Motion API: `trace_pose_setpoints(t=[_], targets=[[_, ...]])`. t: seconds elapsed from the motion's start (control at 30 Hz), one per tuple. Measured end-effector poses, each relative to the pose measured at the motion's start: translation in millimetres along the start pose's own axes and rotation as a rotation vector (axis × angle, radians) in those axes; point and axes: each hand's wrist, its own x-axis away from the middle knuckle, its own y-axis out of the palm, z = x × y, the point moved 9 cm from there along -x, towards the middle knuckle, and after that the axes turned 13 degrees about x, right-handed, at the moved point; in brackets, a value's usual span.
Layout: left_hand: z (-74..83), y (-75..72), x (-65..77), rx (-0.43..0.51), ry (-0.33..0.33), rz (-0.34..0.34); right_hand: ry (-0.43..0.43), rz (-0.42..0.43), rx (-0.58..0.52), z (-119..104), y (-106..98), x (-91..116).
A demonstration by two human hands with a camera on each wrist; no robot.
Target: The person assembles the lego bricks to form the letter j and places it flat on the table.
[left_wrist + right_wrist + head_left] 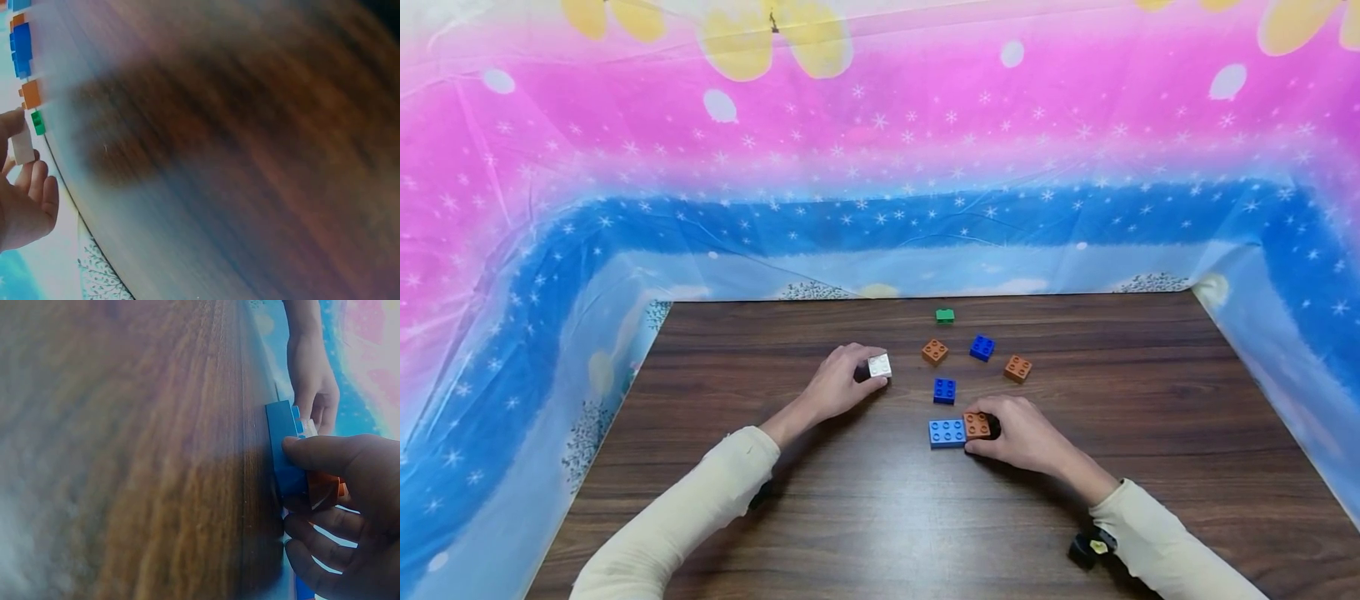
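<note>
My left hand (837,382) pinches a white toy brick (880,366) between thumb and fingers; the left wrist view also shows this white brick (23,145). Whether it touches the table is unclear. My right hand (1026,435) grips an orange brick (976,426) by its sides. That orange brick sits over the right end of a longer light blue brick (947,432), whose other studs are bare. In the right wrist view, the thumb lies across the side of the light blue brick (282,450), and the orange brick (323,487) is partly hidden by fingers.
Loose on the brown wooden table (850,517) lie two dark blue bricks, one nearer (944,391) and one farther (982,347). Two orange bricks, left (935,352) and right (1018,368), lie around them. A green brick (944,317) is farthest back. A patterned cloth (880,217) surrounds the table.
</note>
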Motion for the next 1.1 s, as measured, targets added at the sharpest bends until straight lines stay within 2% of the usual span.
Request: trace_pose_setpoints(t=[0.43, 0.57, 0.77, 1.1], targets=[[18.5, 8.3, 11.0, 0.055, 0.006, -0.040, -0.002, 0.000, -0.002, -0.6, -0.8, 0.4], [25.8, 11.0, 13.5, 0.074, 0.029, -0.045, -0.001, -0.004, 0.004, -0.8, -0.6, 0.3], [36.1, 14.2, 16.5, 0.073, 0.051, -0.048, 0.003, -0.004, 0.005, -0.3, -0.5, 0.3], [52.7, 28.0, 26.4, 0.050, 0.055, -0.115, 0.007, -0.006, 0.004, -0.4, -0.4, 0.0]])
